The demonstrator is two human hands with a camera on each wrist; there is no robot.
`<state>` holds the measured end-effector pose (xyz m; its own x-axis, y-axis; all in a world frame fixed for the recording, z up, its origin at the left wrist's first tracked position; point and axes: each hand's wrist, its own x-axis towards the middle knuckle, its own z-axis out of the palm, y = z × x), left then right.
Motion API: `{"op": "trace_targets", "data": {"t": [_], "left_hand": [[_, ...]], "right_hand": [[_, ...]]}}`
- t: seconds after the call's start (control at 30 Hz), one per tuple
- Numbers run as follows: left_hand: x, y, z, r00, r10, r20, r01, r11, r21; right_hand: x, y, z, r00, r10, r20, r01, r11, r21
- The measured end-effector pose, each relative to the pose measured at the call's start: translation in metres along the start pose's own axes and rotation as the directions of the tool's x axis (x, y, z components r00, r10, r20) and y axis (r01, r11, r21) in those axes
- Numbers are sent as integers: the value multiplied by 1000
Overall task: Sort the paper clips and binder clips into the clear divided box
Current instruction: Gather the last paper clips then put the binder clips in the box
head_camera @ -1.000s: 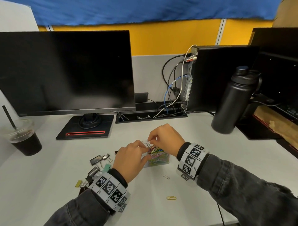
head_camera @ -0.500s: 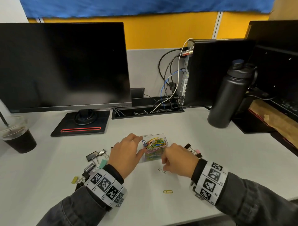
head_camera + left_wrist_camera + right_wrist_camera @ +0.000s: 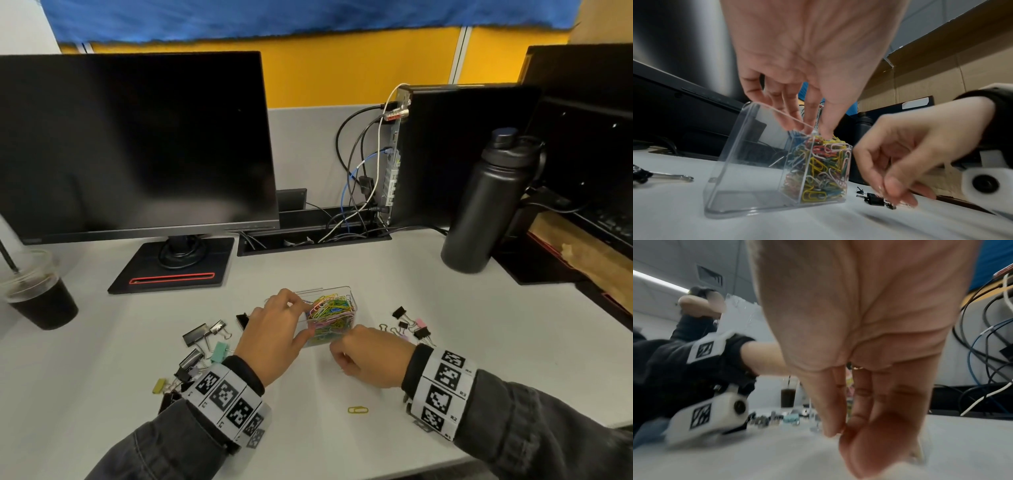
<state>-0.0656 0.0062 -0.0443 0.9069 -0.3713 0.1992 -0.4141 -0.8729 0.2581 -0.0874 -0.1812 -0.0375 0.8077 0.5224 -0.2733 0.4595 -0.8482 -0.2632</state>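
The clear divided box (image 3: 319, 290) stands mid-desk. Its right compartment is packed with coloured paper clips (image 3: 330, 308), and the left compartment (image 3: 748, 162) looks empty. My left hand (image 3: 298, 320) grips the box, fingers on the top rim (image 3: 807, 128) and thumb on the near wall. My right hand (image 3: 342, 356) is down on the desk just in front of the box. Its thumb and fingers (image 3: 898, 197) pinch together at the surface on a pale paper clip, which is mostly hidden. A yellow paper clip (image 3: 358, 409) lies nearer me. Binder clips lie left (image 3: 205, 342) and right (image 3: 412, 325) of the box.
A monitor (image 3: 137, 144) on its stand (image 3: 171, 270) is behind the box. An iced coffee cup (image 3: 37, 298) sits far left and a black bottle (image 3: 486, 205) back right. A cable tray (image 3: 315, 236) and a computer case (image 3: 455, 154) are at the rear.
My right hand came off the top of the box and dropped to the desk in front of it, where a silver clip lay. My left hand stayed on the box.
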Motion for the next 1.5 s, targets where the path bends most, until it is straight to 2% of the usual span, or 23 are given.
{"op": "trace_targets", "data": {"t": [0.13,0.23,0.3,0.47,0.57,0.67,0.9,1.0,1.13,1.2,1.27,1.33,1.4,1.5], "left_hand": [[-2,-1,-6,991,-25,-130,21,999,-35],[-2,0,-7,991,-36,-129,34,999,-13],[-1,2,-7,994,-25,-109,22,999,-23],[0,5,-4,998,-7,-62,1,997,-84],[-2,4,-8,986,-66,-153,45,990,-136],[-3,2,-12,974,-120,-191,104,991,-89],[-5,8,-12,985,-106,-138,107,994,0],[-6,9,-13,984,-109,-143,109,994,-5],[-4,8,-10,992,-86,-93,84,996,-25],[-3,9,-8,995,-67,-74,64,997,-36],[-2,10,-6,996,-55,-65,52,998,-42],[-1,11,-4,998,-44,-55,41,998,-51],[0,11,-3,999,-39,-31,38,998,-57],[0,11,-3,999,-29,-35,27,998,-51]], "right_hand": [[-6,-3,-34,980,-49,-194,69,992,103],[5,-2,-57,927,-25,-374,69,992,103],[15,-5,-64,903,6,-430,37,995,92],[31,-12,-62,894,56,-445,-26,997,74],[36,-15,-61,902,36,-429,-30,999,21],[41,-17,-61,899,26,-437,-25,1000,8],[50,-19,-58,921,10,-389,-35,998,-58],[42,-16,-61,905,15,-426,-27,999,-22],[13,-14,-63,874,18,-485,-11,1000,18],[-4,-16,-52,919,2,-394,2,1000,8],[-19,-17,-30,983,2,-185,-4,1000,-15],[-27,-17,-5,1000,10,1,-10,999,-52],[-28,-14,12,999,3,51,0,999,-50],[-25,-7,17,1000,-15,27,17,999,-40]]}}
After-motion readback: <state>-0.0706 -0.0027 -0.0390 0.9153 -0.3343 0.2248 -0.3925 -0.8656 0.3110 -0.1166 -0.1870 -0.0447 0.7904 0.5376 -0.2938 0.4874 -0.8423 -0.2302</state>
